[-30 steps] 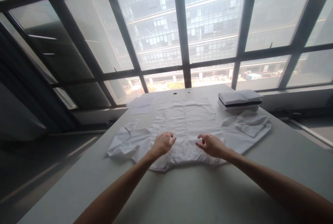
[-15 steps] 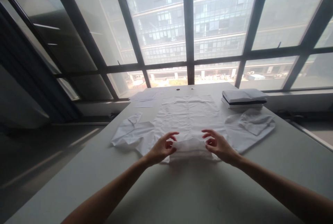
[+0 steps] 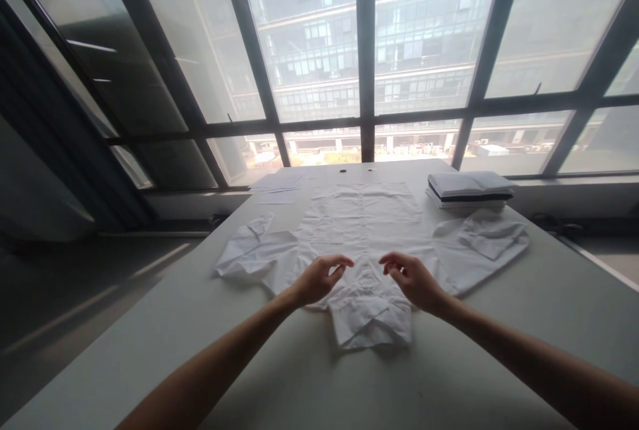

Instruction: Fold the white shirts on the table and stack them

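A white shirt (image 3: 364, 223) lies spread on the white table (image 3: 559, 283), with the part that looks like its collar (image 3: 369, 323) poking out at the near end. The person's left hand (image 3: 323, 280) and right hand (image 3: 407, 280) are over the shirt, 1 on each side of the collar's top. The 2 hands are apart from each other, with bent fingers and no cloth to be seen pinched in them. It is hard to tell if the fingertips touch the shirt.

The work in hand looks like laying the collar flat. To do it well, the person should press softly and smooth from the middle out, so the slanted fold in the collar and the crumples just above it lie down. Pulling both sides evenly would help the middle line run straight. The 2 sleeves lie out sideways; the right-side one is near a stack of folded cloth (image 3: 469, 187), so elbows need care there.
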